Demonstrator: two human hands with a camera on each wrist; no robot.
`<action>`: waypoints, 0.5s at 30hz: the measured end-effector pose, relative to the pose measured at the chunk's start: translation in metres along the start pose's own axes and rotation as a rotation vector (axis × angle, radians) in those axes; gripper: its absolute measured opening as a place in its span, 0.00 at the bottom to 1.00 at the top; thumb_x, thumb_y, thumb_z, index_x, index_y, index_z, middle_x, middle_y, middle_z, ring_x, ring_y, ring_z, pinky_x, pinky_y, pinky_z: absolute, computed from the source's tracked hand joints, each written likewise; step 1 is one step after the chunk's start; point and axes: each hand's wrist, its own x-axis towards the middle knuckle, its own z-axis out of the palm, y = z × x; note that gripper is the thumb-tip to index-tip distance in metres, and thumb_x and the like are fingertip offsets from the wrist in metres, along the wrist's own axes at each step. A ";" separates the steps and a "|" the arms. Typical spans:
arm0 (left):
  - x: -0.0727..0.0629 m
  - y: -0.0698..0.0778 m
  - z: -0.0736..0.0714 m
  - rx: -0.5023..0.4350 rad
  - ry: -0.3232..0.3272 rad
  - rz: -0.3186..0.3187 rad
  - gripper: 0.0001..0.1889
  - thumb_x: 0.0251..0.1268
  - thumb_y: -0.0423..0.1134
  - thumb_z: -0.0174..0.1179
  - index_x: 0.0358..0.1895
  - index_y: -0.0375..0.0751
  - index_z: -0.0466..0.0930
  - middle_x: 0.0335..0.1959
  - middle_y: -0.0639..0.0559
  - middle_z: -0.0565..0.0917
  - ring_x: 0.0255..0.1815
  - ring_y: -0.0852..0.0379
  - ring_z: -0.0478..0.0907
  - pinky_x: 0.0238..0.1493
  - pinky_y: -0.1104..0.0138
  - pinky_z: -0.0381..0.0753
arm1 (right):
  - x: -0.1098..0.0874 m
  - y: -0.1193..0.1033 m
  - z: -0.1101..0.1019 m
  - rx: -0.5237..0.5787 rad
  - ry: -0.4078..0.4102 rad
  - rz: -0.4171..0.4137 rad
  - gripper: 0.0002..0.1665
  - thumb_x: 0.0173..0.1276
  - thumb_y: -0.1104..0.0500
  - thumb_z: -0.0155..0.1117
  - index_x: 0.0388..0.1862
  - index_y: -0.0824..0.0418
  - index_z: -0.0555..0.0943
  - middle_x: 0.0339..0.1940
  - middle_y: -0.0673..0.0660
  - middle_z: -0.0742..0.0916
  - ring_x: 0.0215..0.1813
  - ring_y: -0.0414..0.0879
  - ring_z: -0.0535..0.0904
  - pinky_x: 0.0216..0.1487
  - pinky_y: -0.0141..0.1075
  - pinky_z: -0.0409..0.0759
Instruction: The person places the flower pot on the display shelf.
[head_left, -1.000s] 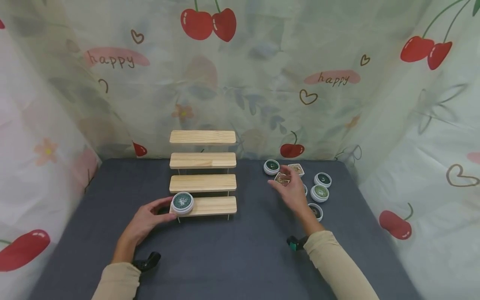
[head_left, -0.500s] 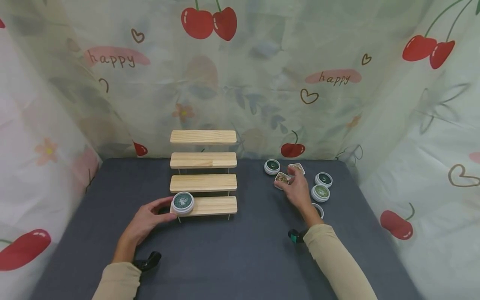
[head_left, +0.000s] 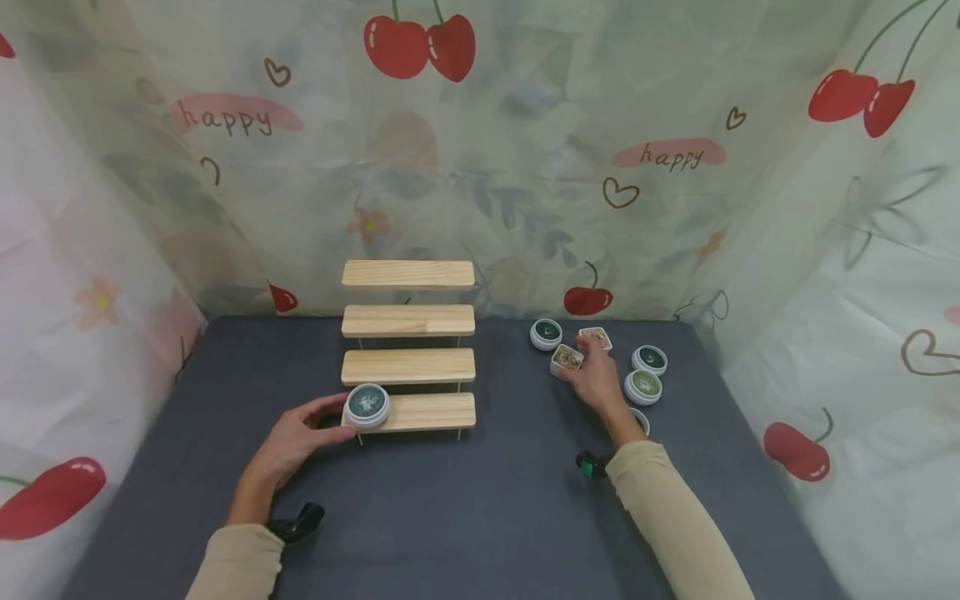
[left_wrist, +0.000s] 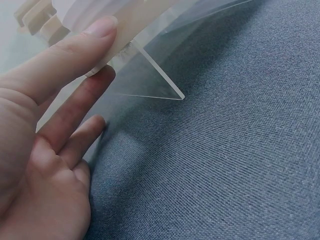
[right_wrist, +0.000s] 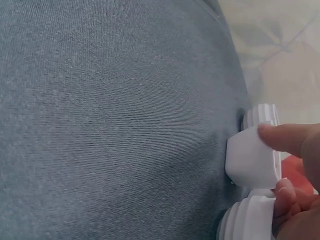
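My left hand (head_left: 292, 442) holds a round white jar (head_left: 367, 403) with a dark green top at the left end of the lowest wooden step (head_left: 431, 410). In the left wrist view my thumb lies along the jar's side (left_wrist: 75, 14) and the board's edge, with other fingertips below the board. Over at the right, my right hand (head_left: 600, 385) grips a small square white pot (head_left: 567, 359) with speckled brownish contents. Seen from the right wrist, the thumb presses one wall of that pot (right_wrist: 250, 161); it sits low over the cloth.
Three more wooden steps (head_left: 408, 367) rise behind on clear supports. Around my right hand stand a second square pot (head_left: 595, 337), a dark green jar (head_left: 546, 333), another dark jar (head_left: 649, 360), a light green jar (head_left: 642, 387) and a partly hidden one (head_left: 640, 420). A printed curtain (head_left: 510, 167) encloses the table.
My right hand has moved slightly right, and its thumb and fingers have come together on the square pot. The left hand and its jar stay put.
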 end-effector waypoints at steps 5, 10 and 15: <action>0.000 0.001 0.000 -0.003 0.001 -0.006 0.47 0.51 0.52 0.79 0.74 0.41 0.69 0.73 0.37 0.72 0.80 0.40 0.61 0.80 0.43 0.57 | 0.003 0.001 -0.002 -0.060 -0.052 -0.007 0.43 0.63 0.60 0.73 0.73 0.70 0.66 0.69 0.74 0.77 0.63 0.66 0.79 0.66 0.57 0.76; 0.000 0.002 0.000 -0.006 0.002 -0.013 0.47 0.51 0.51 0.79 0.74 0.41 0.69 0.73 0.37 0.72 0.80 0.40 0.61 0.80 0.43 0.58 | 0.005 0.001 -0.005 -0.115 -0.082 -0.081 0.41 0.60 0.63 0.73 0.70 0.76 0.70 0.61 0.75 0.81 0.56 0.65 0.82 0.61 0.58 0.78; 0.000 0.002 0.000 -0.016 0.004 -0.008 0.47 0.50 0.50 0.80 0.74 0.40 0.69 0.73 0.37 0.73 0.79 0.40 0.61 0.80 0.43 0.58 | 0.006 0.001 -0.007 -0.114 -0.078 -0.161 0.37 0.60 0.62 0.73 0.66 0.76 0.75 0.53 0.73 0.85 0.47 0.60 0.84 0.50 0.51 0.81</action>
